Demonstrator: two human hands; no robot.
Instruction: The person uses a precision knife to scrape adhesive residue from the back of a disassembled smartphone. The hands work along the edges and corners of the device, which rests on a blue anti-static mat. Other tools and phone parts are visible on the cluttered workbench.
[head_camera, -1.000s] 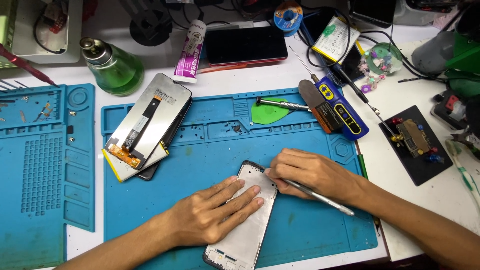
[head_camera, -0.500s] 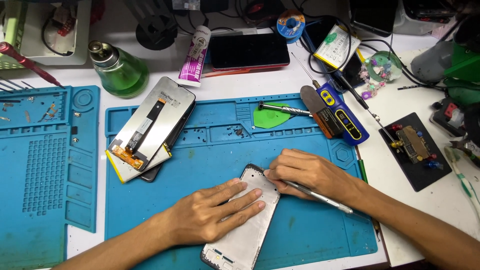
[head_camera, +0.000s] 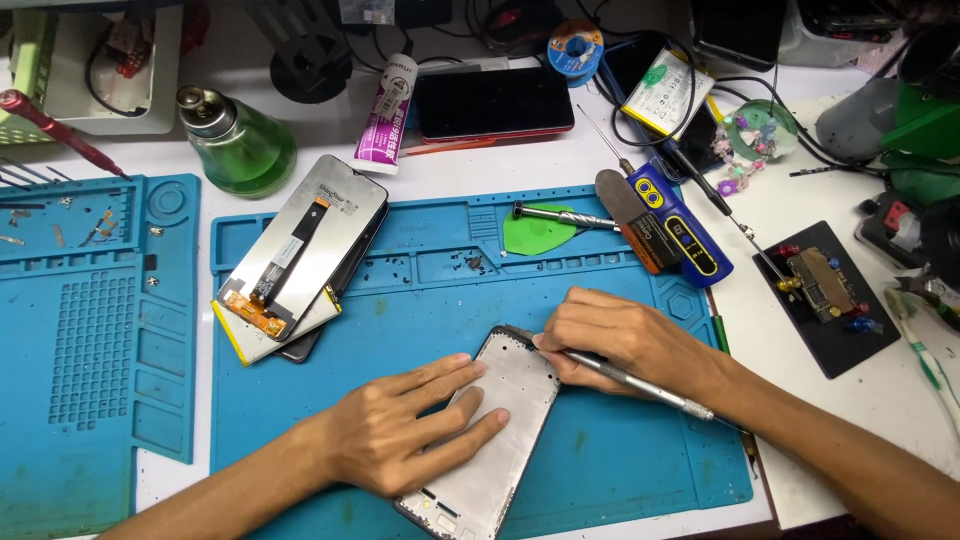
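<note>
Hands meet on the silver rectangular phone frame (head_camera: 497, 430), which lies on the blue silicone work mat (head_camera: 620, 470) with its long axis running from 1 o'clock down to 7 o'clock. The left hand (head_camera: 405, 430) lies flat and open on the frame's middle. The right hand (head_camera: 620, 340), at the frame's 1 o'clock corner, pinches a slim metal tool (head_camera: 640, 382) there.

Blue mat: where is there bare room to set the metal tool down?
Bare blue mat lies below the right hand, right of the phone frame. Another patch sits between the screen stack and the left hand. The desk behind, around the green bottle, is crowded.
</note>
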